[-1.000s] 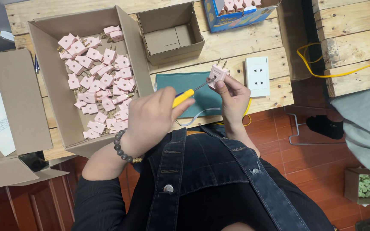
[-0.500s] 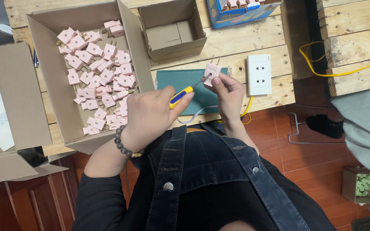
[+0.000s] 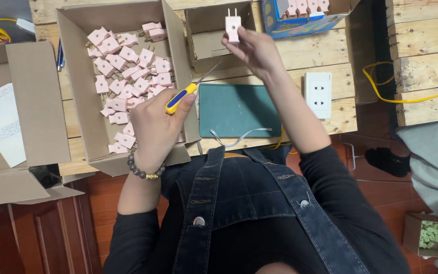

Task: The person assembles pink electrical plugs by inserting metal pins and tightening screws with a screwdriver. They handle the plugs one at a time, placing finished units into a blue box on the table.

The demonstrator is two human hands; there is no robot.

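Note:
My left hand (image 3: pixel 155 127), with a bead bracelet on the wrist, grips a screwdriver (image 3: pixel 181 98) that has a yellow and blue handle. Its shaft points up and right, over the edge of a large cardboard box (image 3: pixel 72 76). My right hand (image 3: pixel 257 50) is stretched out and pinches a pale pink two-pin plug (image 3: pixel 232 24), pins up, above a small open cardboard box (image 3: pixel 206 45). The screwdriver tip is apart from the plug. Several pink plugs (image 3: pixel 128 76) lie loose in the large box.
A green mat (image 3: pixel 236 109) lies on the wooden bench in front of me, with a white wall socket (image 3: pixel 319 94) to its right. A blue box (image 3: pixel 300 15) of plugs stands at the back. There is a yellow cable (image 3: pixel 381 91) on the right and flattened cardboard with a paper sheet (image 3: pixel 3 127) on the left.
My right hand has carried the plug away from the screwdriver tip, from over the green mat up to the small box. My left hand keeps the screwdriver and has barely moved.

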